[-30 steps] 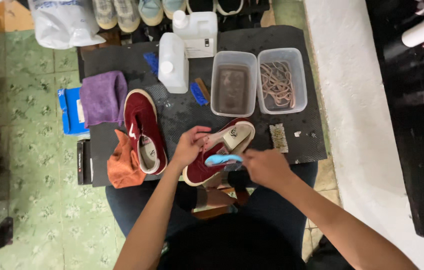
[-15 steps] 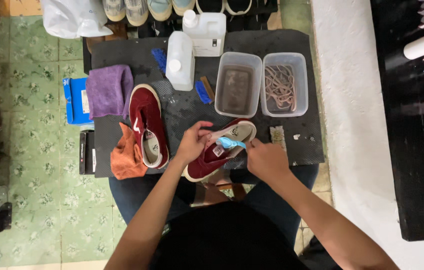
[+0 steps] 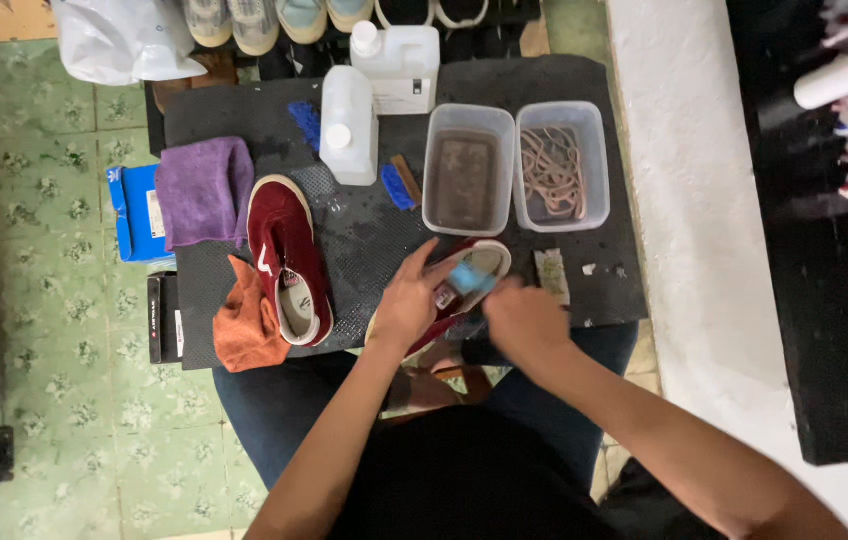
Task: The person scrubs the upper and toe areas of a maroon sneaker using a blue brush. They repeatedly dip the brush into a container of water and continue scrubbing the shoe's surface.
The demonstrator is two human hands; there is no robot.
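A dark red sneaker (image 3: pixel 480 262) with a cream sole lies tilted at the near edge of the black mat (image 3: pixel 364 235). My left hand (image 3: pixel 410 302) grips its side and holds it steady. My right hand (image 3: pixel 524 318) holds a light blue brush (image 3: pixel 465 277), blurred, with its head inside the shoe's opening. The matching red sneaker (image 3: pixel 284 255) lies flat on the mat to the left, sole down, untouched.
An orange cloth (image 3: pixel 242 325) and a purple cloth (image 3: pixel 202 188) lie at the mat's left. Two clear tubs stand behind: one with murky water (image 3: pixel 464 180), one with laces (image 3: pixel 556 175). Two white bottles (image 3: pixel 349 125), blue brushes (image 3: pixel 396 186) and a bristle brush (image 3: pixel 550 274) are nearby.
The blue brush has gone from the shoe's side near my lap up into the shoe's opening. My left hand shifted lower on the shoe.
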